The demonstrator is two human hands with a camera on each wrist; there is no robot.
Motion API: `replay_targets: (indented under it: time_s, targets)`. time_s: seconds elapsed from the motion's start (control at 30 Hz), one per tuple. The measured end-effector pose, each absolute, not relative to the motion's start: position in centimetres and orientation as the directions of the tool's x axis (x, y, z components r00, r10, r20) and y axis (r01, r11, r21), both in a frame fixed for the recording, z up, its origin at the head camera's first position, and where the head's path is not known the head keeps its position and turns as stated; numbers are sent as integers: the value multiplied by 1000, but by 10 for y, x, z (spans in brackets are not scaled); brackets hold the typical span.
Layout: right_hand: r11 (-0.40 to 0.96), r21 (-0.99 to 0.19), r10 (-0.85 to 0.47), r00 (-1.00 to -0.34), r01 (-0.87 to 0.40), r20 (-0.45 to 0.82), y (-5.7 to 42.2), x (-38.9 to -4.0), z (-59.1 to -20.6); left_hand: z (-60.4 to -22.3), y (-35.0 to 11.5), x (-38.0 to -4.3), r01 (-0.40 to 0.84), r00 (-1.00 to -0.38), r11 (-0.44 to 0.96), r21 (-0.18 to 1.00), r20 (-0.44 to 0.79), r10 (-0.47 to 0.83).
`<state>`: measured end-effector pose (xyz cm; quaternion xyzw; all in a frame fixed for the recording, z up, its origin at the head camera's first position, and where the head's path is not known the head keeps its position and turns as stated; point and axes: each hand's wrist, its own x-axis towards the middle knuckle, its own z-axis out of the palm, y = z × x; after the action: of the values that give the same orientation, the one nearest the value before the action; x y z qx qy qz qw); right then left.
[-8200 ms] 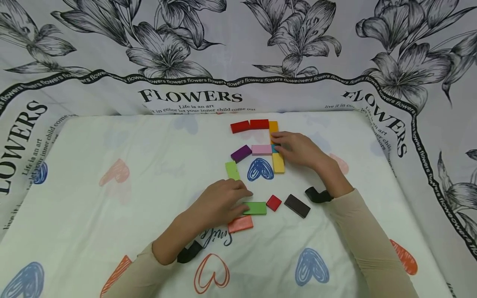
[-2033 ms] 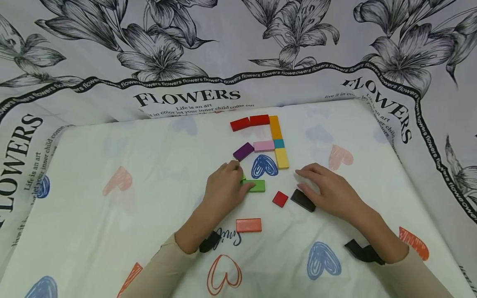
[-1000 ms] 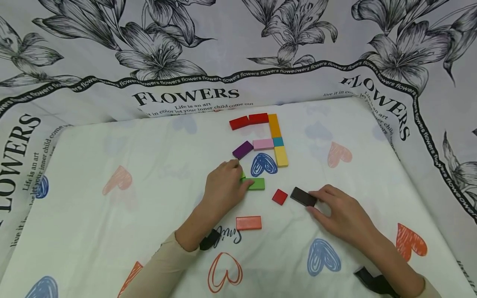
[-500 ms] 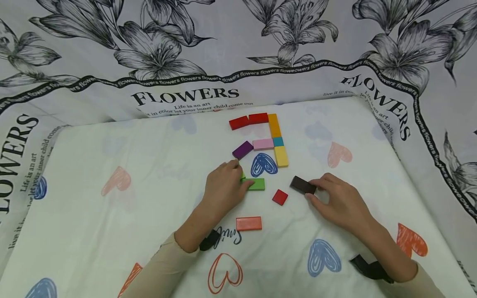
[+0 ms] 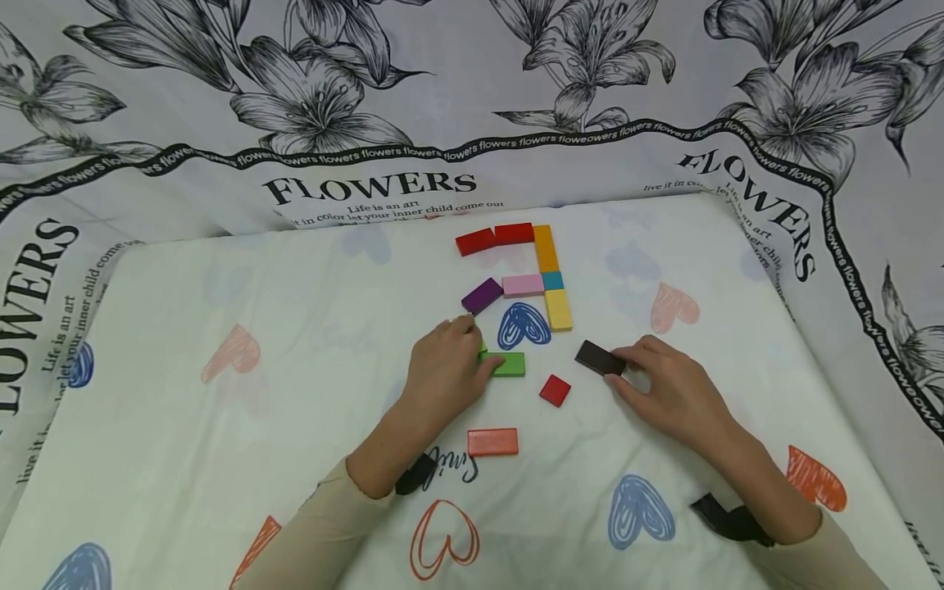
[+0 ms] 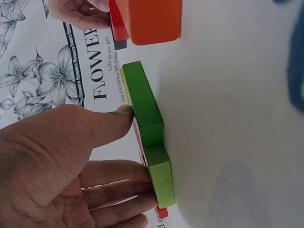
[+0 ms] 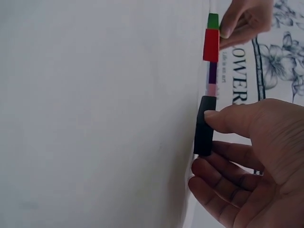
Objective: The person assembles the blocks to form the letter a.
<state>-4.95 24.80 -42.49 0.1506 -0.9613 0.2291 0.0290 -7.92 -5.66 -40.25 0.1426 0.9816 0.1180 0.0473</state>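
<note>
My right hand (image 5: 674, 401) pinches one end of a dark brown block (image 5: 597, 357) between thumb and fingers; it looks nearly black in the right wrist view (image 7: 205, 126). My left hand (image 5: 446, 369) rests on two touching blocks. Its thumb is on the green block (image 6: 144, 104) and its fairly straight fingers lie on the light green block (image 6: 161, 176), which is mostly covered in the head view. A red square block (image 5: 555, 391) lies between the hands, apart from both. Nearer the person is a salmon-orange block (image 5: 492, 442).
Beyond the hands, two red blocks (image 5: 513, 234), an orange block (image 5: 546, 248), a small blue block (image 5: 552, 280), a yellow block (image 5: 559, 310), a pink block (image 5: 523, 285) and a purple block (image 5: 483, 296) form a line. The heart-print cloth (image 5: 332, 287) lies beneath everything.
My right hand left the blue and yellow blocks, came down to the dark brown block and slid it slightly away from the person. Earlier, the green block moved up against the light green one.
</note>
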Motion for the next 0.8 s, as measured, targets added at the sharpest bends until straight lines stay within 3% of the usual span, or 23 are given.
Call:
replay_targets:
  time_s: [0.5,0.8]
  targets:
    - [853,-428,-291,-953,-298,83,240,-53,-420,-401,-60,-84,269,-955,934,235,-59,290]
    - [848,-388,-325,-933,-360,155,220,-32,-411,-404,-58,-80,275,-954,932,238,-55,295]
